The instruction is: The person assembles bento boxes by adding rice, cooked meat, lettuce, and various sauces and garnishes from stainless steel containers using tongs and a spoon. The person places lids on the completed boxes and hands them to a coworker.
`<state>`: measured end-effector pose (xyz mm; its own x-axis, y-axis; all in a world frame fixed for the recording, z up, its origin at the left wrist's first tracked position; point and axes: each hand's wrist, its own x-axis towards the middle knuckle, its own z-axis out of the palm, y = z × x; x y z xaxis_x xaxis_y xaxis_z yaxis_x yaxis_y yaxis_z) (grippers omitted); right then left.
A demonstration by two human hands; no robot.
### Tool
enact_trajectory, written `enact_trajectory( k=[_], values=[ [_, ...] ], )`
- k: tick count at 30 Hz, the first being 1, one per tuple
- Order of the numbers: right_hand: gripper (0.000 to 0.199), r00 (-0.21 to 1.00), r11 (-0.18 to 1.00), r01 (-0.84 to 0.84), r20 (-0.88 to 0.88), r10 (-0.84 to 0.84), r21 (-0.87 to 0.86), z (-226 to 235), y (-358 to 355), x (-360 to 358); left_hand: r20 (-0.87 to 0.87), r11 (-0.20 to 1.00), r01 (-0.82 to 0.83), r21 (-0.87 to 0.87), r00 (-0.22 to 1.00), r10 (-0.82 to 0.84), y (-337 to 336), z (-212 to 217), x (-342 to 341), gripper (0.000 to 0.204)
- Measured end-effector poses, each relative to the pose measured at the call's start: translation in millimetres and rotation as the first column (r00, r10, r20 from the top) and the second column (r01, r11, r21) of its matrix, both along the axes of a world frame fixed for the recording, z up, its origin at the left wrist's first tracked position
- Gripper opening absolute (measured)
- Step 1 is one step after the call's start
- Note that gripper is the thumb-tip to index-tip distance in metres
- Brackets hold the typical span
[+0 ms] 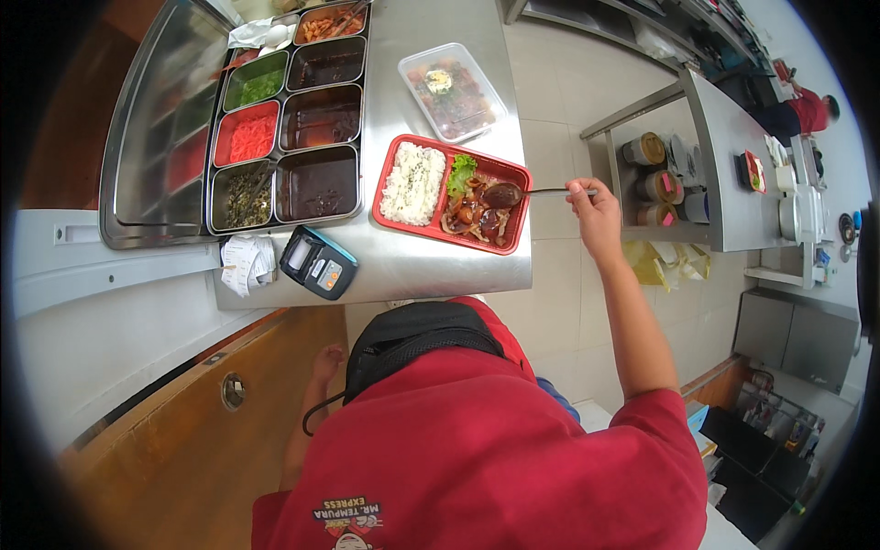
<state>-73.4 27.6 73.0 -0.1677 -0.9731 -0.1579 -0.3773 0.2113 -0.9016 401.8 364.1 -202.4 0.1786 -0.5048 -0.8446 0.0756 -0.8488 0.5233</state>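
- Head view, center: the right hand (594, 206) grips the handle end of a metal serving spoon (502, 194), fingers pinched closed around it.
- The spoon's bowl, coated in brown sauce, is over the saucy meat (477, 218) in the right compartment of the red bento tray (506, 172).
- Beside that meat lies lettuce (462, 171); white rice (412, 185) fills the left compartment.
- Lower left: the left hand (327, 364) hangs below the steel counter (403, 275); I cannot tell its grip.
- Upper center: a clear lidded container (477, 115).
- Left of center: a receipt printer (319, 264).
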Motion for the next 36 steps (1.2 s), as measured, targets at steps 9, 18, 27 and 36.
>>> enact_trajectory(
  k=[9, 18, 27, 36],
  values=[
    [0.02, 0.921, 0.954, -0.226, -0.364, 0.143, -0.198, 21, -23, 10, 0.001, 0.999, 0.052, 0.014, 0.999, -0.052, 19, -7, 9, 0.025],
    [0.015, 0.916, 0.935, -0.273, -0.359, 0.181, -0.225, 24, -27, 37, 0.061, 0.997, 0.062, 0.044, 0.996, -0.064, -6, 39, -13, 0.027],
    [0.007, 0.72, 0.785, -0.583, -0.581, 0.38, -0.21, 67, -10, 26, 0.044, 0.999, 0.048, -0.001, 0.998, -0.048, 9, 13, -6, 0.024],
    [0.012, 0.537, 0.553, -0.806, -0.653, 0.534, -0.211, 73, 14, 33, 0.116, 0.99, 0.136, 0.048, 0.983, -0.141, 12, 9, 0, 0.023]
  ],
)
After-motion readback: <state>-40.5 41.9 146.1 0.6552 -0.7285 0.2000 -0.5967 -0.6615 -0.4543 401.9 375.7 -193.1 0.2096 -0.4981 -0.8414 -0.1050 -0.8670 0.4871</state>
